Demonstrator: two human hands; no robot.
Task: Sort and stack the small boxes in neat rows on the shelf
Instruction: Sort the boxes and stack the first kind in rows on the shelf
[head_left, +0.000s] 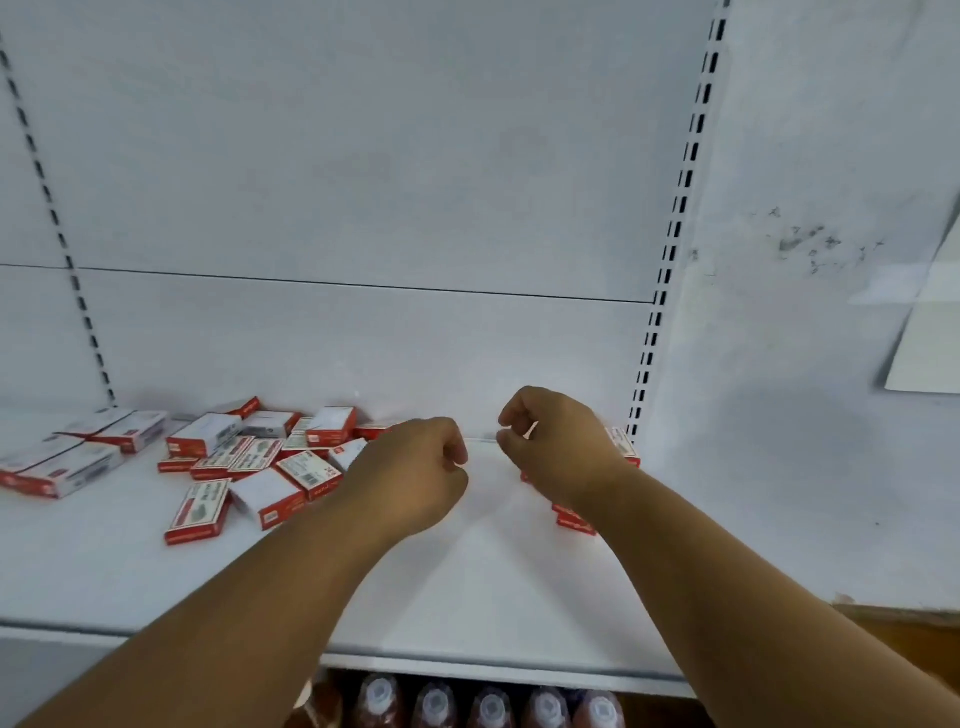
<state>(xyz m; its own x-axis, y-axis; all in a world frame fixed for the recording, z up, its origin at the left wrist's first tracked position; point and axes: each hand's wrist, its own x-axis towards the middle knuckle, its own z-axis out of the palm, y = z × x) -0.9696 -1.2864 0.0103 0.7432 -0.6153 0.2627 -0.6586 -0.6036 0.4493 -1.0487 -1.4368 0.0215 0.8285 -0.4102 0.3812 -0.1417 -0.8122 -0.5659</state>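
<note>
On the white shelf (467, 587) we see a loose heap of red-and-white small boxes (249, 462) at left and a few boxes (623, 447) at right behind the right hand (556, 441). Left hand (415, 467) and right hand hover mid-shelf, each grip curled, holding nothing visible.

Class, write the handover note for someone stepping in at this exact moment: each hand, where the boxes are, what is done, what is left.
Left hand: fingers curled, nothing visible in its grip, above the shelf.
Right hand: fingers curled, holding nothing visible, just in front of the boxes by the right upright.
Loose pile of red and white boxes: jumbled on the left half.
Done: a few boxes sit at the right end, partly hidden by the right forearm.
Left: sort the pile into neat rows.
</note>
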